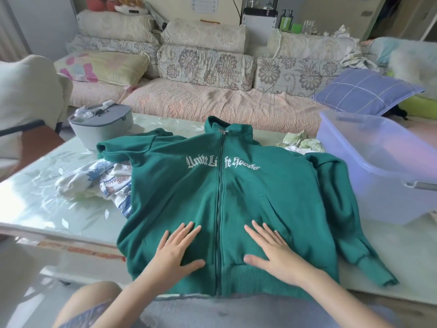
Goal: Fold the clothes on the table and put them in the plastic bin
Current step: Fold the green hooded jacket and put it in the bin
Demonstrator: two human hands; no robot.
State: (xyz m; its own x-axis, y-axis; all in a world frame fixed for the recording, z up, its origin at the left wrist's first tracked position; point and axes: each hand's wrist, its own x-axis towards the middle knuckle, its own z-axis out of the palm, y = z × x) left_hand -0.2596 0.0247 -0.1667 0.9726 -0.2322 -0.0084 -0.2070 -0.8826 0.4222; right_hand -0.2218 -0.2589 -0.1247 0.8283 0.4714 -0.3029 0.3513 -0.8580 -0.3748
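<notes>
A green zip-up jacket (248, 190) with white lettering lies spread front-up on the table (40, 202), collar away from me. Its right sleeve hangs down along the side toward the table's near edge; the left sleeve is bunched at the shoulder. My left hand (176, 250) lies flat with straight fingers on the jacket left of the zipper, near the hem. My right hand (272, 249) lies flat the same way right of the zipper. A translucent plastic bin (378, 166) stands at the right of the table. Floral clothes (99, 181) lie partly under the jacket's left side.
A grey lidded container (101, 124) stands at the table's far left. More leaf-print fabric (300, 142) sits behind the jacket near the bin. A sofa (212, 100) with cushions runs behind the table. A chair (26, 110) draped in white cloth is at the left.
</notes>
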